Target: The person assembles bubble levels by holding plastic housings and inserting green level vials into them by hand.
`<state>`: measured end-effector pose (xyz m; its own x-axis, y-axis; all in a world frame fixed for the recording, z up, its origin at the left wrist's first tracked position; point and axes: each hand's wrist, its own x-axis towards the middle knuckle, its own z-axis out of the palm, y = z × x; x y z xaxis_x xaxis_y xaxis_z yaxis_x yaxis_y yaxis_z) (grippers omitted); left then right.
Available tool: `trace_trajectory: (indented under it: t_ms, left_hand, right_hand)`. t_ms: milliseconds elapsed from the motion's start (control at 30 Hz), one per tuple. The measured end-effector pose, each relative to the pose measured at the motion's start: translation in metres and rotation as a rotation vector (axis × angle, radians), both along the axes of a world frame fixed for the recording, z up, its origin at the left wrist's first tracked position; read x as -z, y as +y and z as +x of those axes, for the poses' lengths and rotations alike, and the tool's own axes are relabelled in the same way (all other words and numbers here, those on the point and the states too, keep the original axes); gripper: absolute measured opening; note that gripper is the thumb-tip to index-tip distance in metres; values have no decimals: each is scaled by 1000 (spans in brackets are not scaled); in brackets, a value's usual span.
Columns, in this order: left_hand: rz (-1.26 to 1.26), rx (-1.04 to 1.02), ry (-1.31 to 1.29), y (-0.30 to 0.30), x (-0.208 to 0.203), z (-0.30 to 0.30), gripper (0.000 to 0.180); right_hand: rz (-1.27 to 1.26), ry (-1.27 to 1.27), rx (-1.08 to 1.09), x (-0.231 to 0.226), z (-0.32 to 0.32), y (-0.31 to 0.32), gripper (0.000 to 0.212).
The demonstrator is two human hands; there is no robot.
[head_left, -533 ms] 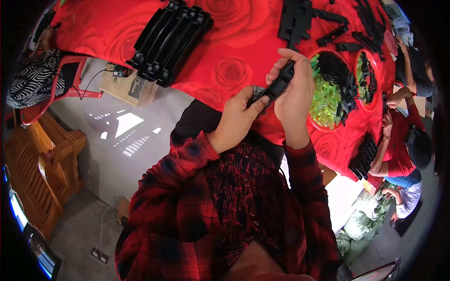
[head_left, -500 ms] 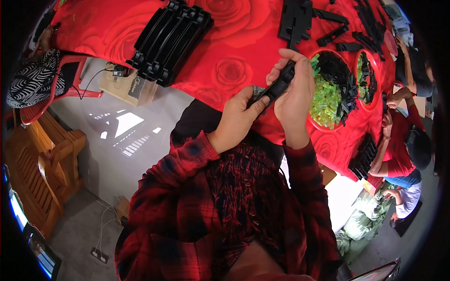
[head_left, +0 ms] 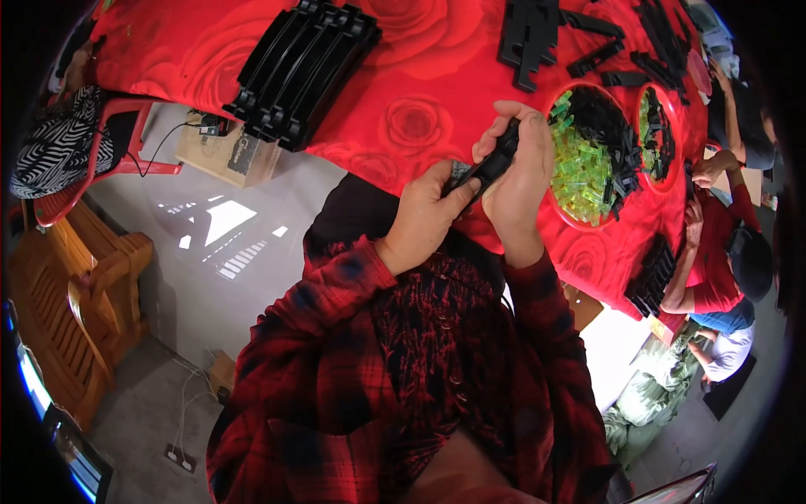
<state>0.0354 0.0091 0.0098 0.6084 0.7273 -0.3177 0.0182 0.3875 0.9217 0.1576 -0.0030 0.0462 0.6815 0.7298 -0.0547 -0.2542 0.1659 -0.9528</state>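
Between my two hands is a long black plastic part (head_left: 497, 160), tilted up to the right over the table's near edge. My left hand (head_left: 426, 210) grips its lower end, thumb pressed on top; a small grey speckled patch (head_left: 458, 171) shows beside those fingers. Around the upper end my right hand (head_left: 520, 181) is closed, its palm along the part's side and its fingers curled behind. Just right of that hand stands a round red bowl (head_left: 579, 225) of yellow-green clear plastic pieces (head_left: 581, 172) and small black pieces (head_left: 606, 126).
A red rose-patterned cloth (head_left: 411, 122) covers the table. Stacked black parts (head_left: 306, 71) lie at the left, more black parts (head_left: 531, 42) at the far right. A second red bowl (head_left: 657, 139) stands beside the first. Another person in red (head_left: 714, 277) works at the right.
My right hand has come slightly down and to the left with the black part's upper end. The left hand keeps its grip, almost in place.
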Motion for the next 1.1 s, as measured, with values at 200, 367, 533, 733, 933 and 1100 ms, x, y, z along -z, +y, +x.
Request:
trace_trajectory:
  t_ms: [200,367,533,733,933,1100]
  left_hand:
    - [-50,297,35,24,3,-4,16]
    - [-164,480,-109,43,-12,-10,32]
    - [-52,524,-96,47,-17,-15,32]
    - [106,536,102,50,-29,-20,20]
    - [56,567,-62,59,-24,-24,31]
    - [-432,432,-341,73,-9,-31,50]
  right_hand:
    - [-17,87,26,6,16,0,36]
    - [63,187,-8,-8,29,2,41]
    - [94,136,-39,-16,24,1,41]
    - [84,73,-52,-19,23,-3,44]
    - [165,53,18,-20,27,-2,44]
    - [195,-3,110,-19,37,-9,50]
